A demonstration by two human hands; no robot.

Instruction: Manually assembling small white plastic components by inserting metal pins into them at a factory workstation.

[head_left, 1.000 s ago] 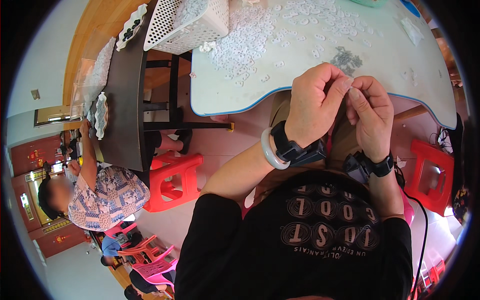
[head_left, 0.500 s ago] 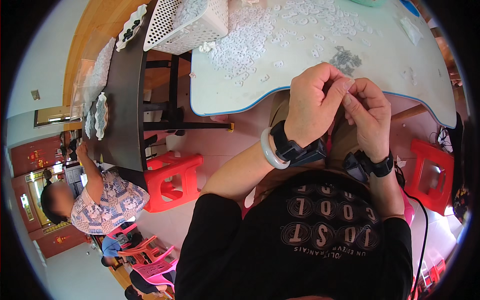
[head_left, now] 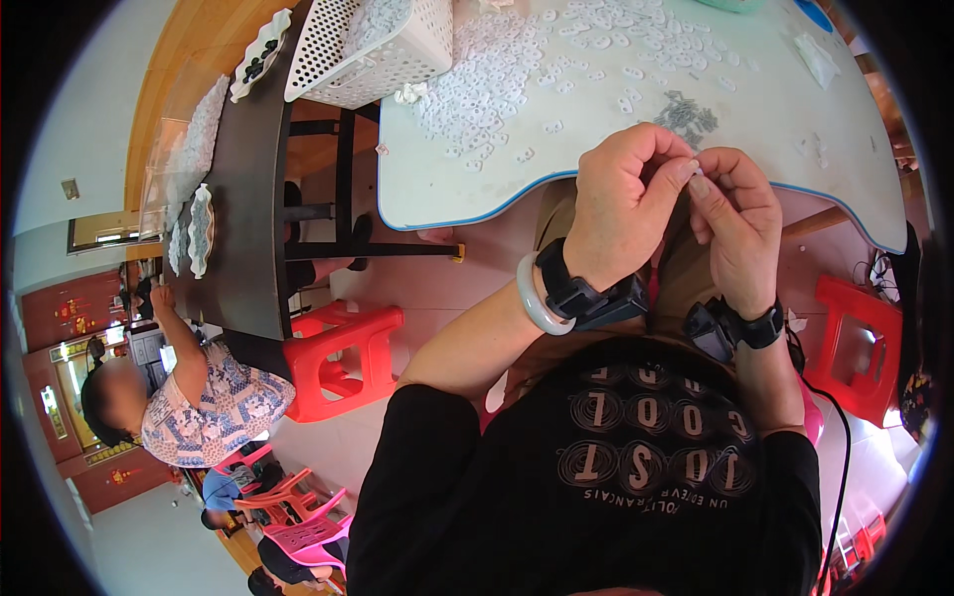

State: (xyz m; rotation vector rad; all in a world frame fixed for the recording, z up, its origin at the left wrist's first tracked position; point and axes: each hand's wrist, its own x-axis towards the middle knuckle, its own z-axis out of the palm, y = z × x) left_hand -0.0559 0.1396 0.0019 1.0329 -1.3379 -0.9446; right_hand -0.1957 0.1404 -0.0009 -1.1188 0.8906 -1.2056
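Note:
My left hand (head_left: 628, 199) and my right hand (head_left: 743, 214) meet fingertip to fingertip just off the table's near edge. Both are closed in a pinch. A small white piece (head_left: 699, 170) barely shows between the tips, and the fingers cover most of it. Right beyond my hands, a little heap of small grey pieces (head_left: 686, 117) lies on the pale table (head_left: 795, 164) with a blue rim. A wide spread of small white plastic pieces with holes (head_left: 482, 104) covers the table's far left part.
A white perforated basket (head_left: 397, 65) of white pieces stands at the far left. Beside it is a dark table (head_left: 243, 189) with wavy white dishes (head_left: 201, 230). Red stools (head_left: 343, 363) stand on both sides. Another person (head_left: 214, 402) sits at the left.
The fingers of my right hand have shifted slightly and their tips have opened a little from the left ones, so a pale bit shows. At left, the other person's hand has moved slightly.

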